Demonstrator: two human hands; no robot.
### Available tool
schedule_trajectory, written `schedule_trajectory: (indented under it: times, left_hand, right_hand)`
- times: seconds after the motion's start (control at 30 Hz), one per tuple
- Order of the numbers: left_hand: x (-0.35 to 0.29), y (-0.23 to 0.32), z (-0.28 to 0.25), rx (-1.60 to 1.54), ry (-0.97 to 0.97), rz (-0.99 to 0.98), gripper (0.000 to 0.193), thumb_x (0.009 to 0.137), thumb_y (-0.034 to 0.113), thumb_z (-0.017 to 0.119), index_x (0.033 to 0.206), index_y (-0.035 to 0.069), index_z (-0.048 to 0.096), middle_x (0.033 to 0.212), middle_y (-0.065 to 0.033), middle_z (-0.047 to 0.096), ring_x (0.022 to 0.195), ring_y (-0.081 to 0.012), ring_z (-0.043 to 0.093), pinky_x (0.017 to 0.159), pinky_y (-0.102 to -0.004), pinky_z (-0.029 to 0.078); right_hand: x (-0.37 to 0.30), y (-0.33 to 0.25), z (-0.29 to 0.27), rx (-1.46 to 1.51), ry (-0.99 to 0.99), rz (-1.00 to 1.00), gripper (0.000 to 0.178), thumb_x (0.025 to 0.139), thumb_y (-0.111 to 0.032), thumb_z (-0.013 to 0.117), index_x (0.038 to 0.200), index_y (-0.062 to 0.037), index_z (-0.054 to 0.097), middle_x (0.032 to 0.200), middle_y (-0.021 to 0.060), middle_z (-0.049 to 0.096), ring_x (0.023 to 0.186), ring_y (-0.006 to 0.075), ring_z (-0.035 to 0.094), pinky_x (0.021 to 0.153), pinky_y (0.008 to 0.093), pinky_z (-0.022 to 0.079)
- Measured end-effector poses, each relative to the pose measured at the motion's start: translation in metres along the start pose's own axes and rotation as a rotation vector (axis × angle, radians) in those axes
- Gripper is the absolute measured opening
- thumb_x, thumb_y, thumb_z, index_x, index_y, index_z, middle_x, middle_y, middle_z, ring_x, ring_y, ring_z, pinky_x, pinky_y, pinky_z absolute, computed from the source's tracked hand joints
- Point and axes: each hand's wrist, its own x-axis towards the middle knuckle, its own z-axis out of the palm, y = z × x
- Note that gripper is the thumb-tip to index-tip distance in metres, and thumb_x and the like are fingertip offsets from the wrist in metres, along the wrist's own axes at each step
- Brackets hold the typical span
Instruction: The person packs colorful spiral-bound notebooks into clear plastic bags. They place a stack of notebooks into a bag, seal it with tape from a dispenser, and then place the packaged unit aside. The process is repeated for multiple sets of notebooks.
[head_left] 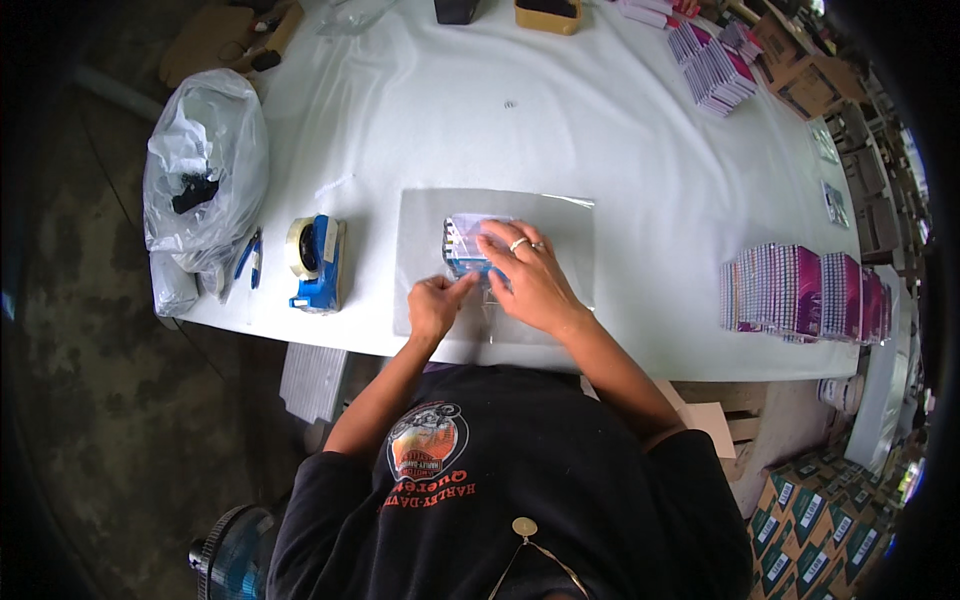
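A small boxy pack [462,232] with a pale top and a blue near edge lies in the middle of a grey rectangular mat [418,225]. Clear, shiny film seems to cover it. My right hand [530,275], with a ring on one finger, curves over the pack's right side and grips it, hiding that end. At the near left corner, my left hand [437,303] is closed in a pinch, thumb and forefinger against the pack's front edge. What sits between those fingertips is too small to make out.
Left of the mat stand a blue tape dispenser [325,265], blue-handled pliers [250,260] and a clear plastic bag [205,165]. To the right, a row of purple packs [790,290] lines the white table [660,220]. More packs [715,70] and a cardboard box [805,80] sit far right.
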Motion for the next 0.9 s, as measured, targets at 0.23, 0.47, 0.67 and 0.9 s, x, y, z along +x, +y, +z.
schedule_trajectory:
  times: [0.23,0.47,0.67,0.9]
  left_hand:
    - [-0.004,-0.009,0.021,-0.191,-0.963,-0.137,0.058,0.083,0.051,0.058,0.114,0.001,0.055,0.103,-0.0098,0.063,0.085,-0.0192,0.062,0.07,-0.0328,0.05]
    - [0.031,-0.002,-0.028,-0.696,-0.294,0.451,0.072,0.075,0.024,0.073,0.135,0.006,0.036,0.12,-0.0115,0.051,0.104,-0.0215,0.053,0.088,-0.0349,0.044]
    - [0.0,0.087,-0.062,0.206,-0.079,0.609,0.065,0.076,0.014,0.07,0.134,0.012,0.04,0.091,-0.0126,0.061,0.074,-0.0198,0.059,0.067,-0.0317,0.048]
    - [-0.01,0.116,-0.116,-0.567,-0.03,0.787,0.04,0.09,0.009,0.053,0.129,0.003,0.045,0.076,-0.0043,0.061,0.068,-0.0103,0.056,0.069,-0.0238,0.044]
  right_hand:
    - [0.055,0.0,0.002,0.133,-0.333,0.337,0.084,0.064,-0.018,0.075,0.136,-0.0071,0.033,0.127,0.0181,0.045,0.116,0.0372,0.045,0.099,0.0416,0.033]
    - [-0.005,0.047,-0.012,0.889,0.039,0.336,0.093,0.061,-0.018,0.083,0.138,-0.0109,0.031,0.125,0.0101,0.046,0.116,0.023,0.044,0.102,0.0365,0.031]
    - [0.0,0.042,-0.005,0.641,0.134,0.236,0.036,0.08,-0.015,0.067,0.114,-0.0053,0.061,0.125,0.0082,0.05,0.116,0.0228,0.045,0.099,0.0352,0.036]
    - [0.021,0.027,-0.045,0.881,0.572,0.254,0.032,0.093,-0.021,0.05,0.121,-0.0074,0.057,0.126,0.0116,0.052,0.122,0.0217,0.043,0.101,0.031,0.032]
